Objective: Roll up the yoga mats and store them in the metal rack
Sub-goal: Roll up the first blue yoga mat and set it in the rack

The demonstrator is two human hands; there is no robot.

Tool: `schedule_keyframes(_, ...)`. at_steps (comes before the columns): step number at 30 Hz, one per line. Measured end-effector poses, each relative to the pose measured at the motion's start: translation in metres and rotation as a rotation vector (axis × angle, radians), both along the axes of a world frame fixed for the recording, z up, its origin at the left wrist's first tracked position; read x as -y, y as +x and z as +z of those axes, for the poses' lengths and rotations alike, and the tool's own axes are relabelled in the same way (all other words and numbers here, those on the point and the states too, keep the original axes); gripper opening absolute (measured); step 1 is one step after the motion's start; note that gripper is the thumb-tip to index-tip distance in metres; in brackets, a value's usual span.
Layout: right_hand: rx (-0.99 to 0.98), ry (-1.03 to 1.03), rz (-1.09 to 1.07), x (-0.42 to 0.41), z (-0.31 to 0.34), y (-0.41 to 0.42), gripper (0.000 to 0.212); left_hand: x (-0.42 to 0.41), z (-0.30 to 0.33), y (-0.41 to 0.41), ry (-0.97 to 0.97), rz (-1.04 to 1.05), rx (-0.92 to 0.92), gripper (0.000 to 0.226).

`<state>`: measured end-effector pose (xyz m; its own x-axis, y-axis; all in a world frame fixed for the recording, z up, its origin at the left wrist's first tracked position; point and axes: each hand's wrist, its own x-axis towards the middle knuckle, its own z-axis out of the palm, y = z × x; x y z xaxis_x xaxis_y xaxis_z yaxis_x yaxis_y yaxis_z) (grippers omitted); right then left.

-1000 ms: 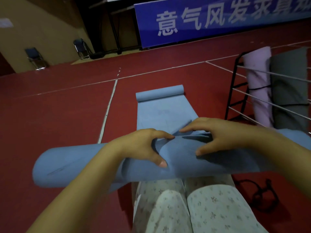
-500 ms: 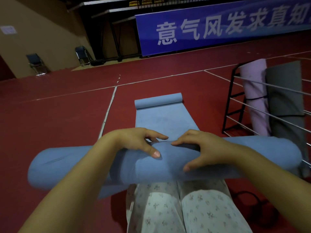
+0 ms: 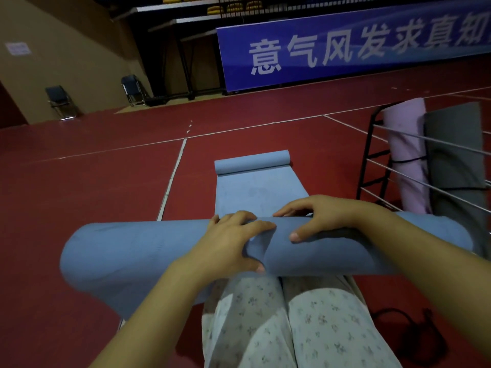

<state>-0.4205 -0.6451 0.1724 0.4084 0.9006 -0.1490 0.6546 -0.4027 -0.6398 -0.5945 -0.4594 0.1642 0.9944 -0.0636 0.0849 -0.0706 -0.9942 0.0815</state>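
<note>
A thick blue roll of yoga mat [image 3: 138, 251] lies crosswise in front of my knees. Its unrolled part [image 3: 255, 192] stretches away over the red floor and ends in a small curl [image 3: 252, 162] at the far end. My left hand [image 3: 228, 243] grips the roll near its middle, fingers over the top and thumb underneath. My right hand [image 3: 316, 216] grips it just to the right, thumb on the near side. The metal rack [image 3: 372, 166] stands at the right and holds an upright pink rolled mat [image 3: 409, 155] and a grey rolled mat [image 3: 457, 155].
A black strap [image 3: 406, 322] lies on the floor at the lower right by my legs. White court lines [image 3: 172, 176] cross the red floor. Two folding chairs [image 3: 61, 102] stand by the far wall, and a blue banner [image 3: 345, 49] hangs behind.
Both hands have rolled the blue mat forward, so the roll is thicker and the flat part shorter. The view has tilted up and the left thumb has tucked under the roll.
</note>
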Motion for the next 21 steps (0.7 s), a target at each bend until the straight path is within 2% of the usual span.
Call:
schedule_keyframes(4, 0.09, 0.069, -0.069, 0.0, -0.002, -0.003, 0.05, -0.012, 0.005, 0.015, -0.167, -0.024, -0.053, 0.076)
schedule_keyframes(7, 0.352, 0.173, -0.087, 0.008, -0.005, -0.013, 0.05, -0.021, 0.008, 0.025, -0.268, -0.03, -0.097, 0.074)
schedule_keyframes(9, 0.455, 0.213, -0.041, 0.011, -0.006, -0.022, 0.052, -0.026, 0.01, 0.033, -0.295, -0.029, -0.134, 0.072)
schedule_keyframes(17, 0.627, 0.129, -0.043, 0.008, -0.032, -0.032, 0.074, -0.038, 0.024, 0.06, -0.476, 0.011, -0.339, 0.07)
schedule_keyframes(21, 0.637, 0.116, -0.054, 0.002, -0.029, -0.027, 0.071, -0.042, 0.021, 0.061, -0.465, 0.037, -0.328, 0.072)
